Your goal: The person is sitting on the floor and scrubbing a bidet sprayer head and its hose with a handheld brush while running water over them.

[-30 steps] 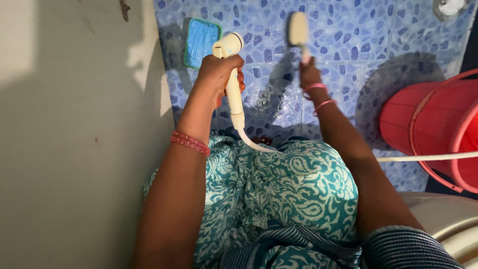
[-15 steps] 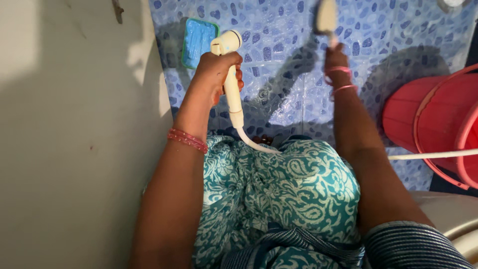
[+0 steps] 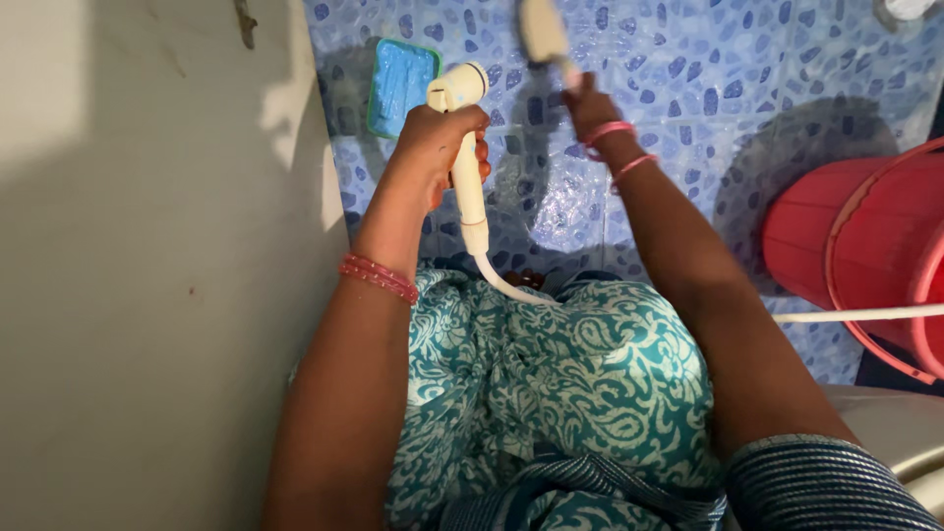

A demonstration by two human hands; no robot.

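Left hand (image 3: 438, 138) clenched on spray wand (image 3: 462, 147), right hand (image 3: 588, 103) gripping brush (image 3: 543, 34); wet tiled floor (image 3: 688, 108) slippery, hose (image 3: 855, 315) snagging red bucket (image 3: 865, 256).

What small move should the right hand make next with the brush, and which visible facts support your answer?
Probably draw the brush back down over the wet floor in front of the sprayer. The right hand holds the brush far out near the top edge, while the left hand points the sprayer at the glistening tiles nearer the knees.
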